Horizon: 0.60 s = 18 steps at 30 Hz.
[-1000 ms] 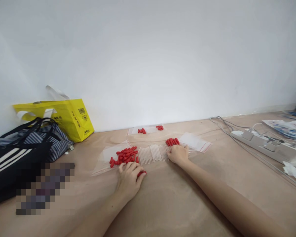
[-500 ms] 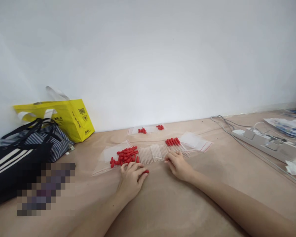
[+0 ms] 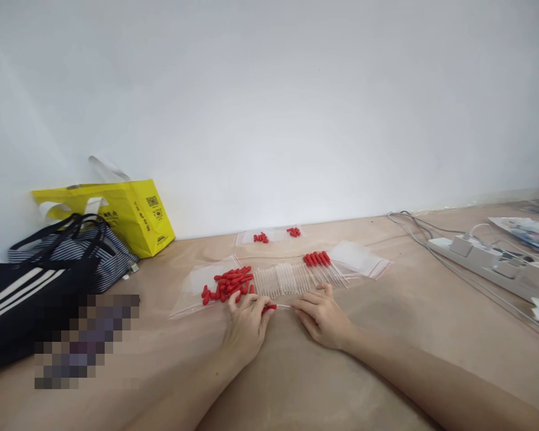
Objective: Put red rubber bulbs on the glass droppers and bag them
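Right fingers (image 3: 302, 306), shifted left, pinch a tube (image 3: 284, 306), left fingers (image 3: 259, 301) a red bulb (image 3: 270, 308); yellow bag's (image 3: 137, 224) QR code (image 3: 152, 201) shows.

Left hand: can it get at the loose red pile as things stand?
Probably yes. The left hand sits right at the near edge of the loose red pile, with nothing lying over it. Its fingers hold a red bulb, though, so they'd likely need freeing first.
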### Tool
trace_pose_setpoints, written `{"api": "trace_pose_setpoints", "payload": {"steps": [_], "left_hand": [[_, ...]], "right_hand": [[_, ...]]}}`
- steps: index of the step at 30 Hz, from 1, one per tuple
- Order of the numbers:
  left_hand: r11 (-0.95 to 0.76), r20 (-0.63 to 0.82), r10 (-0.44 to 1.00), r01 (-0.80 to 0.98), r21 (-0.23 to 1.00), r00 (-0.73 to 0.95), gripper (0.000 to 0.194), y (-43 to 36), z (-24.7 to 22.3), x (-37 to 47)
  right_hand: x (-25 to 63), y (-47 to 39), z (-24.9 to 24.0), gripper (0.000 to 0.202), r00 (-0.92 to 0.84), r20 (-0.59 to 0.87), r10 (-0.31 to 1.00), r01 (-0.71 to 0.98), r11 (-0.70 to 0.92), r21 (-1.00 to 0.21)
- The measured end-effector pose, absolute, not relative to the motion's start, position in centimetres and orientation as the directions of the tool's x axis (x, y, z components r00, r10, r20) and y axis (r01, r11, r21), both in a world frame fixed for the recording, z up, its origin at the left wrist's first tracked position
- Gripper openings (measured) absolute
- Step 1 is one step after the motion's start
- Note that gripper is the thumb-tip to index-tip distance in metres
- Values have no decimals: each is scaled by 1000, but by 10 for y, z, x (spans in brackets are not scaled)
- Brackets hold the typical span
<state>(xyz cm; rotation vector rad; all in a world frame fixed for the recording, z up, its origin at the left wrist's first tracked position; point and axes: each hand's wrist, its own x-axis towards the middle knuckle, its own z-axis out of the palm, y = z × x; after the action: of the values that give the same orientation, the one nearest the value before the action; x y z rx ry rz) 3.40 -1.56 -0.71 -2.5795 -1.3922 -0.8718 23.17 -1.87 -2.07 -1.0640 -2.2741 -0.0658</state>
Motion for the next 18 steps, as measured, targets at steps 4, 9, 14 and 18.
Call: {"api": "trace_pose_setpoints", "payload": {"steps": [4,9,14,18], "left_hand": [[-584,531,740,786,203,413,11,-16,-6,34],[-596,532,736,774,216,418,13,-17,-4,37],[-586,555,730,782,211,398,12,-18,-3,38],[-602,579,708,773,198,404,13,-19,-2,38]], "right_hand": [[231,-19,-23,22,-483,579,658,688,694,-215],[231,-19,-24,22,-467,607,643,694,692,-199],[229,-19,-24,23,-485,618,619,686,707,-169],[230,-18,-26,26,-514,632,580,657,740,-146]]}}
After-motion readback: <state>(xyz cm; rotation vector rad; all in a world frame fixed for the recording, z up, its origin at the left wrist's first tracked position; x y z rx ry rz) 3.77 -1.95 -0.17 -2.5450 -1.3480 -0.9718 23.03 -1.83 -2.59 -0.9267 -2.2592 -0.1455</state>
